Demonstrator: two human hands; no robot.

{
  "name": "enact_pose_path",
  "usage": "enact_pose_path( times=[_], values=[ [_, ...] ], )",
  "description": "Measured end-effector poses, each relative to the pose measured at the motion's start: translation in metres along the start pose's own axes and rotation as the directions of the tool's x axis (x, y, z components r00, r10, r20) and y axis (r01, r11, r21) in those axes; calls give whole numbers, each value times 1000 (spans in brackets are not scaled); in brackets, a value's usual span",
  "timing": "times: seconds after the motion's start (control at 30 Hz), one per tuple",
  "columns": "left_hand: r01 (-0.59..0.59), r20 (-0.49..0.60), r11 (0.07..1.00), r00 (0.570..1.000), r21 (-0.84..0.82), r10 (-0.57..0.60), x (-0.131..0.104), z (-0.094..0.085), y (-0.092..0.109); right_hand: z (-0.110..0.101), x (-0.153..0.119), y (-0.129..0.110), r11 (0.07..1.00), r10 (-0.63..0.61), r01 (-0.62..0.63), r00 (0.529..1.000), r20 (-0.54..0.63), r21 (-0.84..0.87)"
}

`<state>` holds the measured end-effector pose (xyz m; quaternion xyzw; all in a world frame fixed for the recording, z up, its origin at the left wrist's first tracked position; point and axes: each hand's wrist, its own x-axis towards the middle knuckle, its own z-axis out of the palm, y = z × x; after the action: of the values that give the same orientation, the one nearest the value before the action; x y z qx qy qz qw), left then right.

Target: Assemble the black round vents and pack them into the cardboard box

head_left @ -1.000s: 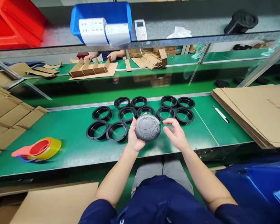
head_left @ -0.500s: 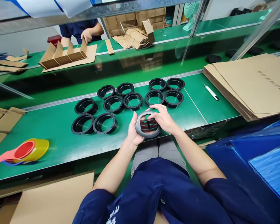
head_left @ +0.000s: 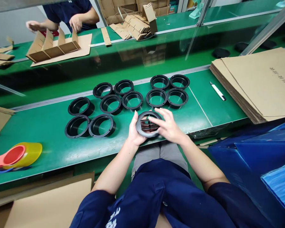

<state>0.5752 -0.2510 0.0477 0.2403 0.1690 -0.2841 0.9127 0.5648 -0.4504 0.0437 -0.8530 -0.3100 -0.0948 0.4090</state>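
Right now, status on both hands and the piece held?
Left hand gripping slatted round vent. Right hand open, over its face. Black rings on green bench beyond; nothing seen blocking hands.

head view | facing forward and down | hands (head_left: 170, 129) close, green workbench (head_left: 51, 129) beyond

1. The left hand (head_left: 136, 131) is held cupped, with its thumb (head_left: 134, 119) extended forward, away from the torso (head_left: 154, 186).
2. The right hand (head_left: 171, 128) is positioned just beside it, fingers (head_left: 165, 114) spread and partly bent, directed leftward.
3. The left forearm (head_left: 118, 164) and right forearm (head_left: 200, 160) are extended forward and angled inward.
4. Both wrists (head_left: 132, 144) are held nearly straight.
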Motion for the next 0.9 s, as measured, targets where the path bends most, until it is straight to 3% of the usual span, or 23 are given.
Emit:
enact_pose_path(
  times=[0.07,0.13,0.3,0.43,0.5,0.57,0.63,0.7,0.77,0.8,0.83,0.9],
  values=[
    [-57,-59,998,997,-10,57,3,2,-1,4,-2,1,983,-99,111,991,85,-147],
    [-68,-82,998,994,-3,68,5,5,-3,4,0,2,962,-101,138,982,159,-236],
    [34,-17,998,999,44,-34,11,21,-14,-3,12,-7,961,85,-11,963,256,-275],
    [36,63,996,997,86,-41,13,29,-17,-16,20,-11,961,80,6,953,294,-278],
    [-5,117,989,993,147,-12,15,27,-17,-27,25,-4,964,33,32,971,238,-263],
    [-99,150,949,987,299,56,20,23,-17,-42,32,10,958,36,-16,997,66,-286],
    [-234,163,784,972,575,171,29,18,-14,-57,41,29,931,108,-158,980,-166,-329],
    [-319,202,422,933,849,299,42,14,-10,-67,52,47,889,198,-302,932,-304,-345],
    [-307,285,4,886,952,366,54,12,-5,-69,61,59,865,258,-357,919,-297,-353],
    [-288,325,-153,866,945,379,58,11,-3,-68,64,61,862,272,-356,926,-263,-361],
    [-272,358,-259,850,927,387,60,9,-1,-66,66,62,861,277,-347,933,-230,-371],
    [-268,394,-334,826,904,402,57,4,-2,-60,66,57,861,276,-328,943,-184,-390]
  ],
)
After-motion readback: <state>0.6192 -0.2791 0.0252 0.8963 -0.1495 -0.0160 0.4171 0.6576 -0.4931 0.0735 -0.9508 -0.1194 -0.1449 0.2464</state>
